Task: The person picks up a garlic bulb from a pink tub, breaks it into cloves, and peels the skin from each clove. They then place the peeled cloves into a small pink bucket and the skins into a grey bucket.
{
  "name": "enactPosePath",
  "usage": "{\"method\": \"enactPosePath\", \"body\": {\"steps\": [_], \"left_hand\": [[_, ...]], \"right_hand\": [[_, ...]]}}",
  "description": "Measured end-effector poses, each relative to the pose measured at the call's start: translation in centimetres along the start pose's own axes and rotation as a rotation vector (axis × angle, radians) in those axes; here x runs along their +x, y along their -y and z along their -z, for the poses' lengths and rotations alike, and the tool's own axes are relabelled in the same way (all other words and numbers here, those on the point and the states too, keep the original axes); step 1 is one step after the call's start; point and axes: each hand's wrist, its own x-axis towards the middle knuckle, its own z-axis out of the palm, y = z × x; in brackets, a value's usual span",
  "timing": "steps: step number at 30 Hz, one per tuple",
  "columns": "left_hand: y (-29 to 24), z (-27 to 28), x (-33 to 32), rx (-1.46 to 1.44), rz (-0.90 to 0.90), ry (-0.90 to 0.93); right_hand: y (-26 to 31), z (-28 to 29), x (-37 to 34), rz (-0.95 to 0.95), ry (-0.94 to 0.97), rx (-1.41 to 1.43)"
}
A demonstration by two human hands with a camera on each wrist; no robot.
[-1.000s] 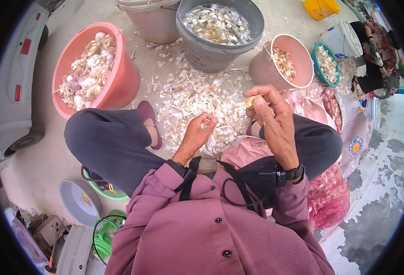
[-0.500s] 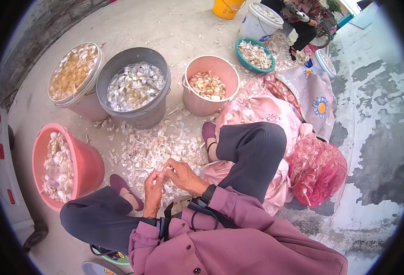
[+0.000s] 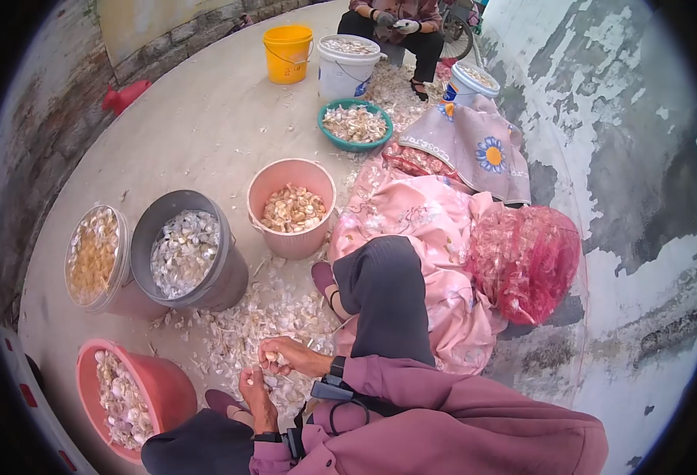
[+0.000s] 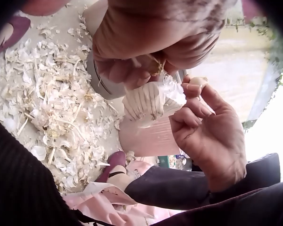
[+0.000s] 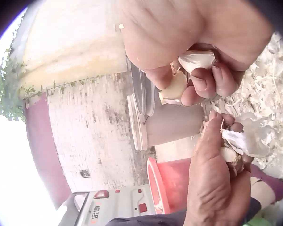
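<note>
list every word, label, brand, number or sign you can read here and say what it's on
"OSETA", roughly: pale letters on the flowered grey cloth; its end letters are unclear.
White vehicle: dark characters, too blurred to read.
Pink cloth: script-like marks, unreadable.
Yellow bucket and white bucket: marks too small to read.

Garlic (image 5: 175, 88) in the hands (image 5: 212, 176), partly hidden

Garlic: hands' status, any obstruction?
Left hand grips garlic bulb, papery skin on. Right hand holds two cloves. Loose peel below, apparently not in the way.
</note>
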Motion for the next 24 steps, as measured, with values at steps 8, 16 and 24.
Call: {"method": "enactPosePath", "body": {"steps": [8, 16, 24], "left_hand": [[-0.2, -0.1, -0.1, -0.335, 0.057, 0.240], [1.2, 0.0, 0.6, -0.174, 0.068, 0.279], [-0.1, -0.8, -0.4, -0.272, 0.084, 0.262]], "right_hand": [[-3.2, 1.1, 0.9, 0.254, -0.297, -0.812], [-5.4, 1.9, 1.4, 0.161, -0.245, -0.957], [-6.2, 3.2, 2.2, 0.066, -0.259, -0.821]]}}
